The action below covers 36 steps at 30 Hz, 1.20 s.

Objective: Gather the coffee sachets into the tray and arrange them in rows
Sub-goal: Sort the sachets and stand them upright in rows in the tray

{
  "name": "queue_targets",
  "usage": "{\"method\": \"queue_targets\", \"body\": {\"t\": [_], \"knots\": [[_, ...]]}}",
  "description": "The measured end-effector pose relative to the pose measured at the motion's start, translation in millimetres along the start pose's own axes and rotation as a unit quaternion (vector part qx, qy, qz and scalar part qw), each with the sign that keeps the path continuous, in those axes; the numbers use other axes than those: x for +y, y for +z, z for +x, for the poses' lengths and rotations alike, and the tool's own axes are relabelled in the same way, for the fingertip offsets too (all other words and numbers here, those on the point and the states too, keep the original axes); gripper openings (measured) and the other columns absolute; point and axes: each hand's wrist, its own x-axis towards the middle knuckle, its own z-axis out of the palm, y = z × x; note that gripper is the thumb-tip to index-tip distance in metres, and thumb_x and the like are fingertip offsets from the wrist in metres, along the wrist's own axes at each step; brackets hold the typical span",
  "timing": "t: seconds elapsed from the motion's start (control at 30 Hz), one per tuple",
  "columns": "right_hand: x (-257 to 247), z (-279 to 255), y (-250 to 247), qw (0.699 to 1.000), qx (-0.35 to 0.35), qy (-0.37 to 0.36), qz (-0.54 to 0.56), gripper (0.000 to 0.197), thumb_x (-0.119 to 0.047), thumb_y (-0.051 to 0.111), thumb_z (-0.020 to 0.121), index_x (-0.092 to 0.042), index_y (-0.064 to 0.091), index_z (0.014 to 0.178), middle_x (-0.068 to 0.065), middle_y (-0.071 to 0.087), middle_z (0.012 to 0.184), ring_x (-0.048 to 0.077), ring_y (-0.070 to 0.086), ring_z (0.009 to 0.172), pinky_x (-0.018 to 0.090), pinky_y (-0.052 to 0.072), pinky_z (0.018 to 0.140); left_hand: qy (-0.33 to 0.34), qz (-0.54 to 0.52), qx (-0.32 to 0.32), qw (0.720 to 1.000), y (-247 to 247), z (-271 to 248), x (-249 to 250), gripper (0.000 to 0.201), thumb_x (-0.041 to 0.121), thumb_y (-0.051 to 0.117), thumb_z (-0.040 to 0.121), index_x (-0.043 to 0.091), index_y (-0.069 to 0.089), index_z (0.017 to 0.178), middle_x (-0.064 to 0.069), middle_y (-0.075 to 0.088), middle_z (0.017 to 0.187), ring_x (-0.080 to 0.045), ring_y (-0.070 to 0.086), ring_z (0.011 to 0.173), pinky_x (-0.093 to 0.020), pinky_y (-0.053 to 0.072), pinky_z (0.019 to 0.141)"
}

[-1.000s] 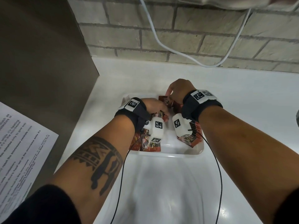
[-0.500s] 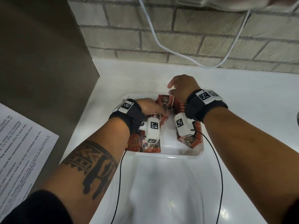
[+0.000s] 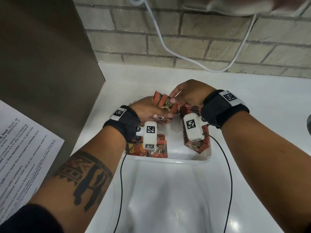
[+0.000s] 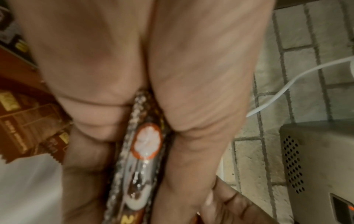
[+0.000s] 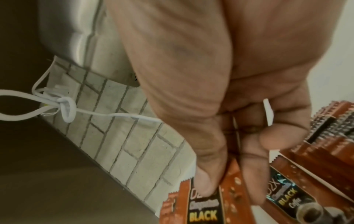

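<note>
Both hands, left (image 3: 148,110) and right (image 3: 188,93), are pinching sachets (image 3: 165,103) above the tray (image 3: 190,155); a cable (image 3: 161,39) is hanging down the far brick wall (image 3: 210,42), a paper (image 3: 21,148) lying left.

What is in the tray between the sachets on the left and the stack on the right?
In the head view, the strip of tray floor between the left sachets and the right stack is bare white, though the wrist cameras hide part of it.
</note>
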Motion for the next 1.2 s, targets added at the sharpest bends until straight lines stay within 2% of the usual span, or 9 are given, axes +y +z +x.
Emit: {"method": "queue_targets", "body": {"t": [0.07,0.2,0.27,0.47,0.6,0.7,0.8,1.0,1.2], "knots": [[-3.3,-2.0,-1.7,1.000,0.004,-0.015,-0.010,0.011,-0.026,0.076,0.088,-0.025,0.072,0.099,-0.005,0.071,0.077,0.003,0.061,0.059,0.021,0.048,0.064,0.005,-0.003,0.007,1.000,-0.6,-0.4,-1.8,0.042,-0.005,0.071,0.086,-0.002,0.061,0.127,-0.013,0.071,0.106,-0.014,0.073,0.085,-0.024,0.058,0.068],[-4.6,-1.7,-2.1,0.999,0.020,-0.030,-0.002,0.014,-0.026,0.077,0.087,-0.022,0.075,0.100,-0.001,0.076,0.094,0.013,0.070,0.089,0.028,0.057,0.085,0.015,-0.013,0.032,0.999,2.3,2.4,-5.6,0.047,-0.008,0.074,0.083,-0.003,0.061,0.128,-0.022,0.068,0.122,-0.028,0.070,0.100,-0.037,0.062,0.081],[-3.7,1.1,-3.1,0.998,0.040,-0.042,-0.009,0.009,-0.026,0.078,0.086,-0.023,0.076,0.094,-0.002,0.076,0.092,0.013,0.070,0.089,0.027,0.055,0.085,0.013,0.002,0.047,0.999,-1.1,2.1,-3.8,0.045,-0.005,0.075,0.083,-0.003,0.062,0.126,-0.023,0.069,0.120,-0.028,0.070,0.099,-0.040,0.061,0.085],[-1.3,10.4,-12.4,0.986,0.119,-0.039,-0.113,0.006,-0.025,0.075,0.087,-0.021,0.077,0.093,-0.012,0.068,0.086,0.011,0.061,0.095,0.020,0.042,0.074,-0.078,0.281,0.069,0.954,-29.7,0.1,2.6,0.036,0.026,0.082,0.082,0.001,0.072,0.107,-0.018,0.074,0.101,-0.041,0.069,0.099,-0.054,0.054,0.097],[-1.1,19.8,-2.4,0.957,0.111,-0.026,-0.266,0.016,-0.026,0.066,0.093,-0.019,0.077,0.103,-0.005,0.069,0.105,0.015,0.061,0.102,0.029,0.048,0.087,-0.116,0.348,0.007,0.930,-12.7,4.7,5.7,0.030,0.025,0.078,0.084,0.007,0.074,0.107,-0.013,0.075,0.102,-0.033,0.071,0.098,-0.048,0.055,0.097],[4.4,37.0,10.1,0.955,0.123,0.015,-0.271,0.015,-0.021,0.067,0.085,-0.019,0.078,0.095,-0.005,0.071,0.101,0.015,0.064,0.092,0.029,0.054,0.083,-0.108,0.346,-0.017,0.932,7.0,14.7,5.5,0.026,0.021,0.072,0.089,0.005,0.074,0.109,-0.009,0.075,0.102,-0.022,0.066,0.087,-0.035,0.054,0.087],[7.8,47.3,19.9,0.951,0.131,0.036,-0.279,0.014,-0.021,0.066,0.078,-0.019,0.077,0.088,-0.003,0.073,0.096,0.019,0.067,0.090,0.035,0.058,0.084,-0.125,0.360,-0.021,0.924,17.0,28.1,3.7,0.023,0.025,0.070,0.091,0.007,0.076,0.102,0.000,0.072,0.084,-0.015,0.061,0.072,-0.026,0.049,0.070],[16.1,58.3,28.5,0.944,0.107,0.043,-0.310,0.019,-0.027,0.061,0.078,-0.020,0.074,0.089,0.000,0.069,0.096,0.024,0.058,0.093,0.033,0.050,0.076,-0.145,0.306,-0.029,0.941,14.7,43.7,-1.5,0.017,0.020,0.068,0.093,0.006,0.076,0.097,0.005,0.070,0.071,-0.018,0.061,0.074,-0.027,0.050,0.071],[14.4,56.6,29.3,0.949,0.122,0.034,-0.290,0.021,-0.022,0.060,0.085,-0.018,0.074,0.100,0.004,0.066,0.106,0.026,0.061,0.102,0.040,0.055,0.089,-0.137,0.341,-0.029,0.929,16.5,43.7,3.9,0.022,0.021,0.065,0.096,0.004,0.074,0.107,0.006,0.066,0.073,-0.010,0.057,0.063,-0.016,0.046,0.056]]}}
